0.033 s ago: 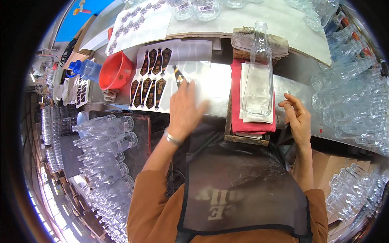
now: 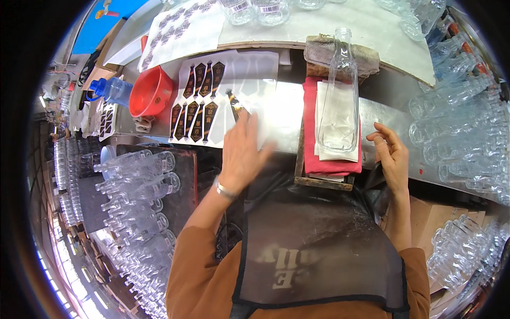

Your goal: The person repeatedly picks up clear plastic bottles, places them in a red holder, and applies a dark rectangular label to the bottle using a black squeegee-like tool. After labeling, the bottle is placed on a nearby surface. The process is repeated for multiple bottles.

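My left hand (image 2: pixel 241 149) reaches over the metal bench, slightly blurred. Its fingers are stretched and the thumb stands apart. The fingertips touch the lower end of a dark, pointed label (image 2: pixel 236 102) with gold stripes, which lies tilted beside a white sheet of similar labels (image 2: pixel 199 122). A clear glass bottle (image 2: pixel 340 106) lies on its back over white and red cloths (image 2: pixel 311 133) in a wooden tray, its neck resting on a folded rag (image 2: pixel 364 59). To the right of the bottle, my right hand (image 2: pixel 392 157) hangs open with loosely curled fingers, holding nothing.
A red bowl (image 2: pixel 152 93) and a blue water bottle (image 2: pixel 111 91) stand left of the labels. Clear bottles (image 2: pixel 446 125) crowd the right side; more bottles (image 2: pixel 141 212) fill the lower left. A raised board (image 2: pixel 297 34) carries another printed sheet (image 2: pixel 180 32).
My left hand has shifted slightly toward me, and the loose label under its fingertips shows a little more. The right hand and the bottle look much the same.
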### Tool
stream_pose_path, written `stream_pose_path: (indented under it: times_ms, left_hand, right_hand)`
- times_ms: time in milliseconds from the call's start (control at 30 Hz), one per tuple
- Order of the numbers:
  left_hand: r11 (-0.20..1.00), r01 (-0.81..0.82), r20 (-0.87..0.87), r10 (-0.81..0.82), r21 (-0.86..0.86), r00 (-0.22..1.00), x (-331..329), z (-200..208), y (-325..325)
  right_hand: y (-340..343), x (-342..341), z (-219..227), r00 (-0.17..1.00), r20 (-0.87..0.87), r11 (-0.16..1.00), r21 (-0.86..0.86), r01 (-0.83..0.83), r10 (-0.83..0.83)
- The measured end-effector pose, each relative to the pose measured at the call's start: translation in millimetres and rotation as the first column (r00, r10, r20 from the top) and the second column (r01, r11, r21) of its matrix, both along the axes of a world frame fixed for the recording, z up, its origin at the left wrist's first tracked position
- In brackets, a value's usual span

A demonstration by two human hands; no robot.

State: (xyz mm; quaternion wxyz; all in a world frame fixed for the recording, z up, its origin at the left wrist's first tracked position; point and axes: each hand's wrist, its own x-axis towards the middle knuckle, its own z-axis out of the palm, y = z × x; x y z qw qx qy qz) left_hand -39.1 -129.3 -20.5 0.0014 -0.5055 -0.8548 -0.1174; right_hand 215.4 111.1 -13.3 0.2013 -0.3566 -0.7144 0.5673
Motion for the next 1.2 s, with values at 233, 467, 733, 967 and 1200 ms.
stream_pose_path:
  times_ms: [233, 467, 733, 967, 1200]
  left_hand:
    - [0.995, 0.1, 0.014, -0.1, -0.02, 0.995, -27.6, -2.4, -29.2]
    - [0.97, 0.17, -0.037, -0.166, 0.171, 0.985, -37.7, -19.6, -67.6]
    - [0.904, -0.421, 0.939, 0.075, 0.078, 0.335, -23.3, 35.6, -29.4]
    - [0.753, -0.136, 0.626, -0.415, 0.643, 0.661, 10.9, 97.0, 113.1]
    - [0.794, 0.384, 0.074, -0.469, 0.471, 0.88, 43.3, 76.6, 115.0]
  right_hand:
    - [2.1, -8.5, 3.9, 0.999, -0.029, 0.998, 0.053, -0.026, 0.028]
    - [1.3, 2.4, -3.5, 0.998, 0.038, 0.995, 0.085, -0.048, 0.045]
    - [3.6, 13.3, 0.4, 0.998, -0.06, 1.0, 0.029, 0.003, -0.001]
    - [1.3, 3.2, 16.7, 0.996, 0.028, 0.987, 0.133, -0.084, 0.081]
    - [4.8, 5.2, 6.8, 0.998, -0.045, 0.988, 0.151, -0.027, 0.034]
